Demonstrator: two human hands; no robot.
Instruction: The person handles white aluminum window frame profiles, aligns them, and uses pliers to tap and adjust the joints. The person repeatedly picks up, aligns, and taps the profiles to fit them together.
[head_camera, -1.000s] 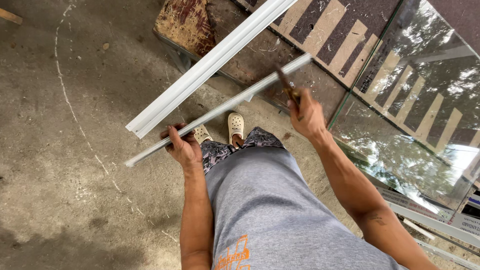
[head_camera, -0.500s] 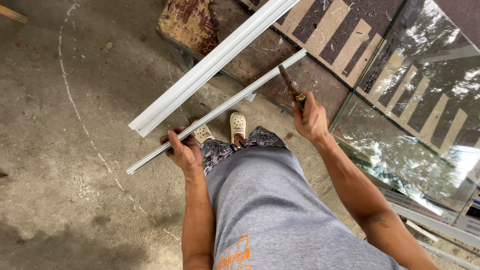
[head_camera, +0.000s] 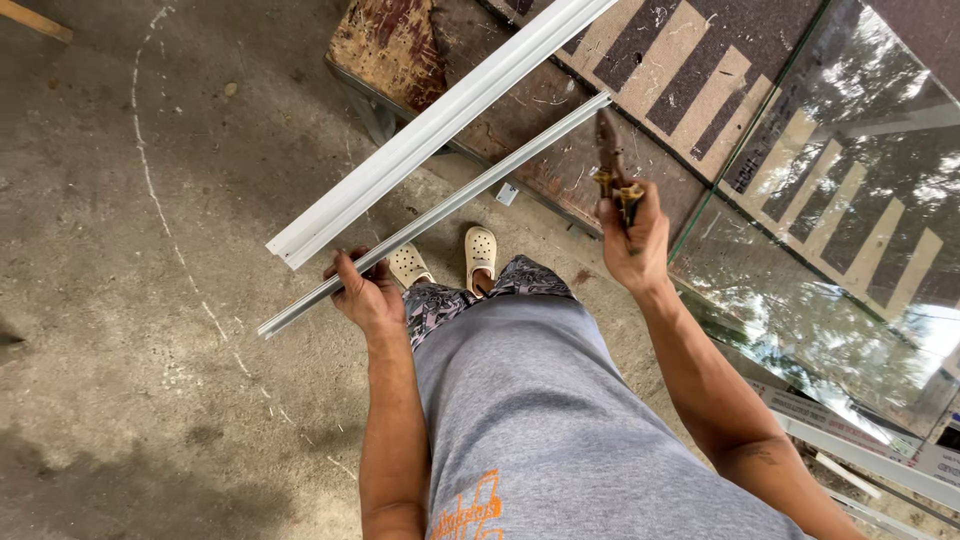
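Observation:
My left hand (head_camera: 366, 290) grips a thin grey metal strip (head_camera: 470, 195) near its lower end; the strip runs up and right to the worktable. My right hand (head_camera: 634, 240) holds a pair of dark pliers (head_camera: 612, 165) by the handles, jaws pointing up, just right of the strip's far end and apart from it. A wider white aluminium channel (head_camera: 430, 130) lies parallel above the strip, its near end hanging over the table's edge.
A worn worktable (head_camera: 400, 50) with a patterned top stands ahead. A large glass sheet (head_camera: 850, 200) lies on it at the right. More white profiles (head_camera: 880, 460) lie at lower right. Concrete floor (head_camera: 130, 300) spreads left. My feet in pale clogs (head_camera: 480, 255) stand below.
My right hand has lifted the pliers off the strip and drawn them back to the right. The left hand keeps its hold on the strip.

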